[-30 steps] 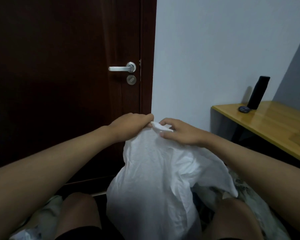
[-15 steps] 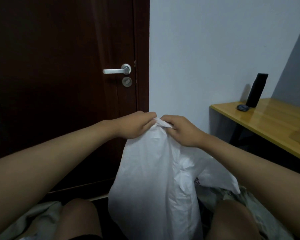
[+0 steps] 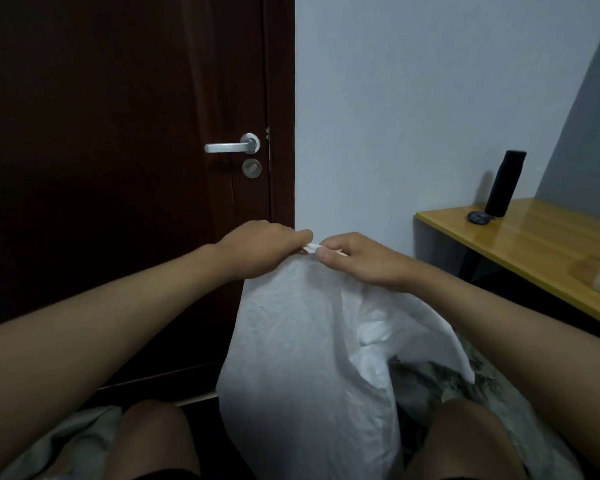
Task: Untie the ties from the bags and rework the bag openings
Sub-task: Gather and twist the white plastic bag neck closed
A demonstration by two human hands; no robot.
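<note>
So we're holding the white plastic bag point(image 3: 305, 368) up by its gathered neck point(image 3: 311, 247), and that neck is the whole story for the next move. It's sitting right between our two hands, pretty much dead centre, with the bag's long axis hanging straight down from it between our knees. Our left hand point(image 3: 264, 249) is pinching the bunched top from the left, fingers curled round it, and our right hand point(image 3: 357, 259) is pinching it from the right, thumb and forefinger closed on the same little twist. Both are touching it, so neither is really nearer. We can't tell if that white nub is a separate tie or just twisted bag plastic, it's too small. Our guess is we're working the knot loose by pulling the two sides apart.

The bag isn't resting on any table; its bottom is dropping out of view below. Some crumpled greyish bags point(image 3: 465, 386) are lying low down behind it to the right. Further off we're seeing a dark wooden door point(image 3: 118, 168) with a silver lever handle point(image 3: 231, 146), a pale wall point(image 3: 413, 98), and a yellow wooden table point(image 3: 534, 244) with a black bottle point(image 3: 504, 183) standing on it.
</note>
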